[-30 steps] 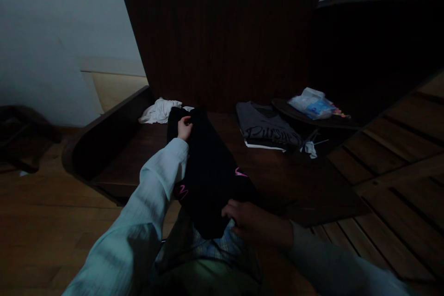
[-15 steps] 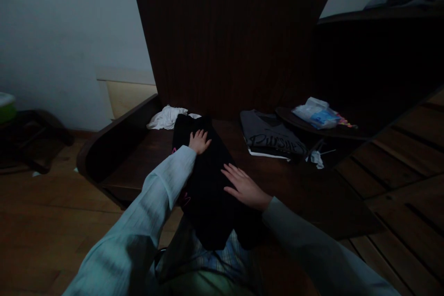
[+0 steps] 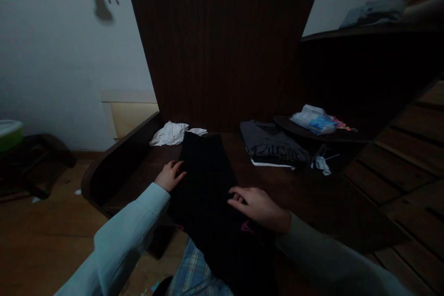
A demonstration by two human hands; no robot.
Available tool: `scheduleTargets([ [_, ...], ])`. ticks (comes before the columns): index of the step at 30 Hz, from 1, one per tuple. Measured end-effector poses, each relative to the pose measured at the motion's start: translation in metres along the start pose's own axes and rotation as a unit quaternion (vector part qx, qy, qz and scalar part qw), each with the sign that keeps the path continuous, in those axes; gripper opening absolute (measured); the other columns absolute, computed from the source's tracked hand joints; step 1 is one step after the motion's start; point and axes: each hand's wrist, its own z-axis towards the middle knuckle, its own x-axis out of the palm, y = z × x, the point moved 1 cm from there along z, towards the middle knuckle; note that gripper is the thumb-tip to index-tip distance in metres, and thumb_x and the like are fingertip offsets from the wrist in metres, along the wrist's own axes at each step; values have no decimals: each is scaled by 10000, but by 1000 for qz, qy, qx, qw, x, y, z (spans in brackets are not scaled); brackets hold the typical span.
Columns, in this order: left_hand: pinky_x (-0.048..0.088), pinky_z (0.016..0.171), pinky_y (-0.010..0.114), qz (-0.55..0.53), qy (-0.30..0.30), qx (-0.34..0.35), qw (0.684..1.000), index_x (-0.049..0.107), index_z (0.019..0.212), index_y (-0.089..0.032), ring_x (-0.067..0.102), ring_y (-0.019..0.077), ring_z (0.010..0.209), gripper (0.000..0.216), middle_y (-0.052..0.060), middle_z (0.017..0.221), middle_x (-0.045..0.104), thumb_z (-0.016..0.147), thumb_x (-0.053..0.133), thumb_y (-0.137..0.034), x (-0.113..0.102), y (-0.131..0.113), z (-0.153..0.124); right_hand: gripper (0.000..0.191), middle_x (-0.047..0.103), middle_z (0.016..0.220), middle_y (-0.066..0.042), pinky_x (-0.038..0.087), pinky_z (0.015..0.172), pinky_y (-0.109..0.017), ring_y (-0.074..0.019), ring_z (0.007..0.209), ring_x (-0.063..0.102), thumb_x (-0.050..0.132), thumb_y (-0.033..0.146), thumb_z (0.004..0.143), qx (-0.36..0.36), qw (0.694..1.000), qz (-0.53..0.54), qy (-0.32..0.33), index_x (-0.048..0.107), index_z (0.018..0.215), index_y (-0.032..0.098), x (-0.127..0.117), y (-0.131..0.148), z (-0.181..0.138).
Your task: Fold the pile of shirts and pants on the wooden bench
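Observation:
Black trousers (image 3: 208, 185) with pink marks lie lengthwise on the dark wooden seat (image 3: 138, 175), their near end draped over my lap. At the left edge of the trousers is my left hand (image 3: 169, 176). Its thumb and forefinger are apart, with the tips on the cloth. My right hand (image 3: 260, 206) is at the right edge, fingers curled and thumb drawn in on the fabric. How much cloth it pinches is hard to see in the dim light. A pink mark (image 3: 247, 227) shows just below that hand.
A crumpled white cloth (image 3: 171, 133) lies at the back left of the seat. To the right are a folded grey shirt (image 3: 270, 141) with lettering and a small shelf (image 3: 287, 125) bearing a plastic packet (image 3: 314, 120). A raised armrest (image 3: 121, 152) bounds the left side.
My hands have gone from lying flat on the trousers to their two side edges, with the fingers more bent. The trousers lie straighter, and a pink mark now shows on the right.

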Motion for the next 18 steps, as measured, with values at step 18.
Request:
scheduleTargets([
  [18, 427, 901, 373, 107, -2, 131, 986, 489, 1209, -90, 435, 284, 1181, 442, 150, 1272, 488, 852, 332, -298, 25, -79, -69, 530, 319, 1386, -167, 269, 1015, -436, -283, 1301, 229, 326, 453, 875, -28, 988, -136, -71, 402, 1298, 142, 56, 24, 16],
])
